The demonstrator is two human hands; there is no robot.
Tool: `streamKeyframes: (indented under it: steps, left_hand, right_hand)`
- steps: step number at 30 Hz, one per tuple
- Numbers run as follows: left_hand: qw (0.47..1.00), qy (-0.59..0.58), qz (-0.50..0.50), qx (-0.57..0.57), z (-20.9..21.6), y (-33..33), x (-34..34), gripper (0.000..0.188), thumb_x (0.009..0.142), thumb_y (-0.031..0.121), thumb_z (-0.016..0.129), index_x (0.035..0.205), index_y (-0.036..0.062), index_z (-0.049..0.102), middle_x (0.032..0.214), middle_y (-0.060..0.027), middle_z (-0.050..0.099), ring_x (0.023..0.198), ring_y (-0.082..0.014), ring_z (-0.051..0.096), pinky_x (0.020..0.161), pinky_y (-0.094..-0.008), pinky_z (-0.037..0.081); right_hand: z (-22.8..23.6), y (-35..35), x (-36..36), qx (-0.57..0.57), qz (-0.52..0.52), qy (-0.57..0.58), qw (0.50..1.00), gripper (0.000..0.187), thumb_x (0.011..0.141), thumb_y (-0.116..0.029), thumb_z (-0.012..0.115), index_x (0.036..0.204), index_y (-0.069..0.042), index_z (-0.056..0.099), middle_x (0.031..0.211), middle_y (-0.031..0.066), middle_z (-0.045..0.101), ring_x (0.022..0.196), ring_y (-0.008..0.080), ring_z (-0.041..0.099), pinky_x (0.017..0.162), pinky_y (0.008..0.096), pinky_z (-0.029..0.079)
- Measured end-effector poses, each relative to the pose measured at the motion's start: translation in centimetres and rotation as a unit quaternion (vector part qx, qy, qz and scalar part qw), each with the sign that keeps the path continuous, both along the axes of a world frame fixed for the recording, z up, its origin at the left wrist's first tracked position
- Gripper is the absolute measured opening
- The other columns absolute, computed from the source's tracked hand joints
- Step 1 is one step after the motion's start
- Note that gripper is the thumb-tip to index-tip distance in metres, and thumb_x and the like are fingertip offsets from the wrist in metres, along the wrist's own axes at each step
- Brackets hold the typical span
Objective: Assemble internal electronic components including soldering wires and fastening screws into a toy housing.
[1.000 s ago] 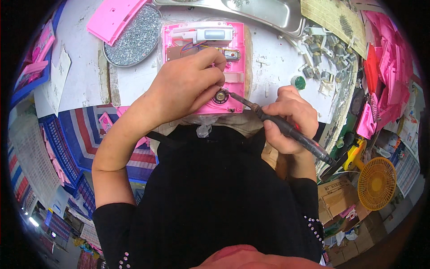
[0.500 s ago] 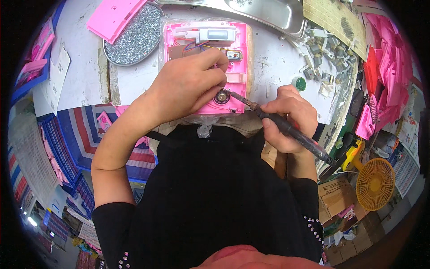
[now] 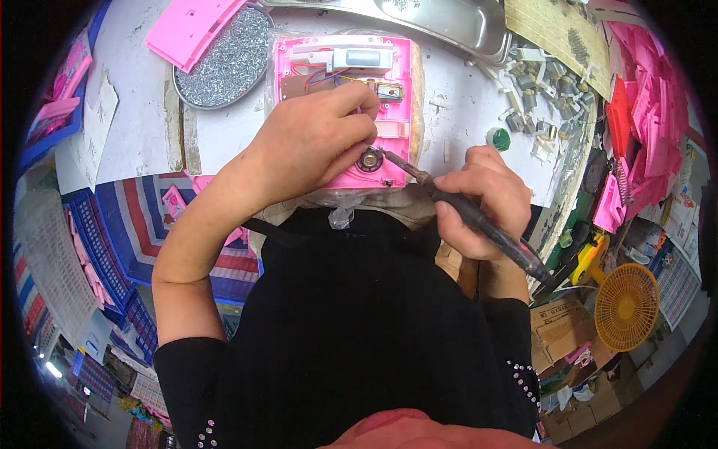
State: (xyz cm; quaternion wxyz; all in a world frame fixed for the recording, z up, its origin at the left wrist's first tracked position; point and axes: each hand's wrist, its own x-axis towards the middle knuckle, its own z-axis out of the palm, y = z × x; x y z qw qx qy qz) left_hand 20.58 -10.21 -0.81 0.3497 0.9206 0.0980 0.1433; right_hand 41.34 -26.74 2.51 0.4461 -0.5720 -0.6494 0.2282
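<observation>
A pink plastic housing lies open on the table in front of me, with wires, a motor part and a round speaker inside. My right hand grips a soldering iron by its dark handle. The iron's tip reaches to the upper right edge of the speaker. Over the left part of the housing bends my left hand, its fingers pinched together just above the speaker. What those fingertips hold, perhaps a wire, is hidden from view.
A round dish of small screws stands at the far left, a pink panel on its rim. Behind the housing is a metal tray. Loose motors, a green roll and pink parts lie right.
The soldering iron's tip and my right hand have shifted very slightly. My left hand stays almost in place over the housing.
</observation>
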Motion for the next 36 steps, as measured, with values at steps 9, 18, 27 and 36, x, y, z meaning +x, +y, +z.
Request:
streamKeyframes:
  steps: [9,18,27,36]
  left_hand:
    - [1.000,-0.001,-0.004,0.005,-0.2,0.0,0.0,0.017,0.080,0.003,0.076,0.092,0.0029,0.064,0.105,-0.0100,0.062,0.092,-0.0298,0.066,0.075,-0.0386,0.055]
    - [1.000,0.016,-0.009,0.018,0.2,0.1,-0.1,0.016,0.081,0.003,0.075,0.092,0.0037,0.063,0.106,-0.0093,0.061,0.093,-0.0296,0.067,0.074,-0.0386,0.056]
    - [0.999,0.013,-0.015,0.036,0.8,0.3,-0.2,0.019,0.079,0.005,0.078,0.093,0.0052,0.066,0.103,-0.0080,0.064,0.088,-0.0280,0.068,0.071,-0.0371,0.056]
    - [0.999,-0.032,-0.017,0.008,-0.6,0.3,-0.1,0.017,0.079,0.007,0.078,0.093,0.0077,0.068,0.090,-0.0057,0.066,0.083,-0.0275,0.067,0.068,-0.0377,0.055]
  right_hand:
    - [-0.2,-1.5,1.8,0.024,-0.005,0.055,0.998,0.025,0.063,-0.002,0.074,0.088,0.000,0.069,0.067,0.0076,0.063,0.055,0.0228,0.050,0.057,0.0349,0.039]
    - [0.0,-1.1,1.9,0.047,0.002,0.051,0.998,0.026,0.064,0.000,0.074,0.089,0.000,0.068,0.073,0.0094,0.068,0.055,0.0230,0.051,0.058,0.0351,0.040]
    - [-0.1,-0.6,1.8,0.038,0.018,0.042,0.998,0.025,0.065,-0.001,0.075,0.089,0.000,0.068,0.076,0.0092,0.070,0.055,0.0233,0.052,0.059,0.0353,0.042]
    - [-0.5,-0.5,2.0,0.053,0.001,0.048,0.997,0.027,0.063,-0.001,0.075,0.089,0.000,0.069,0.074,0.0088,0.068,0.055,0.0232,0.052,0.059,0.0348,0.042]
